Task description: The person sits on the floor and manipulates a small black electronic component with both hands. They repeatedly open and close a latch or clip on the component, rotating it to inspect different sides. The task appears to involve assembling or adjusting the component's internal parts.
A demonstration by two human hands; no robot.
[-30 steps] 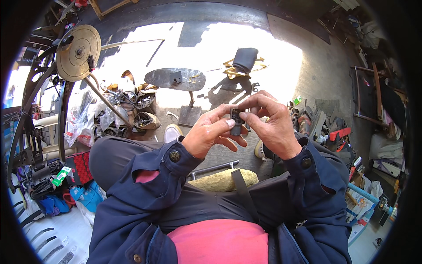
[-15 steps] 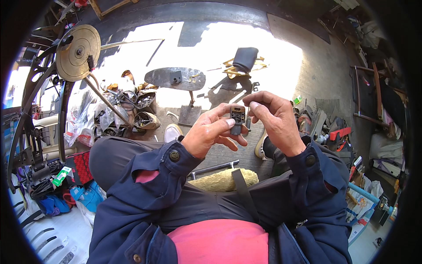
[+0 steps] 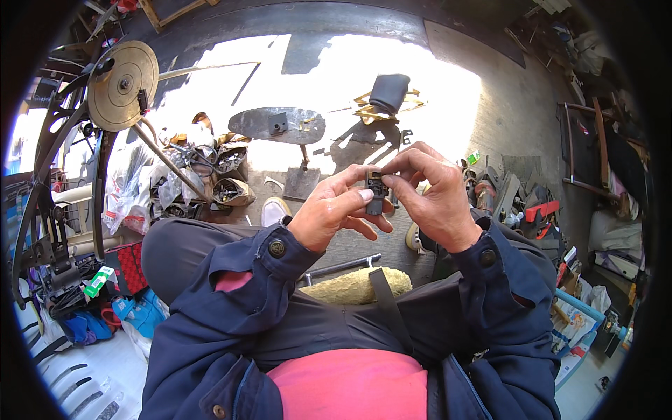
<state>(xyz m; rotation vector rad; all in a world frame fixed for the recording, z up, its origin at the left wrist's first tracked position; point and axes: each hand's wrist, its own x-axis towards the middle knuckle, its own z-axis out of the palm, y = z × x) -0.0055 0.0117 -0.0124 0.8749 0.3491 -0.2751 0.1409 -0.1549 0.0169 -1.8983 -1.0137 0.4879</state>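
Observation:
In my left hand [image 3: 331, 210] is a small black rectangular mechanism [image 3: 376, 194], its open face showing tiny brass-coloured parts. My left thumb lies along its side, with fingers behind and below it. The thumb and forefinger of my right hand [image 3: 437, 199] come together at the mechanism's upper right edge. Whatever lies between those fingertips is too small or hidden to name. Below my hands, a yellow, rough-surfaced roll [image 3: 343, 288] sits at my lap beside a dark metal bar handle [image 3: 339, 267]. A dark strap [image 3: 388, 304] crosses the roll.
Ahead on the floor lie an oval dark board [image 3: 255, 125], a square dark plate [image 3: 302, 183] and a black container [image 3: 390, 92]. Bags of metal parts [image 3: 231, 190] stand left, near a frame with a round brass-coloured disc [image 3: 124, 85]. Right are scattered tools and a red object [image 3: 542, 211].
My right hand has moved left and slightly down, bringing its thumb and forefinger onto the mechanism's upper edge. My left hand keeps its hold nearly unmoved.

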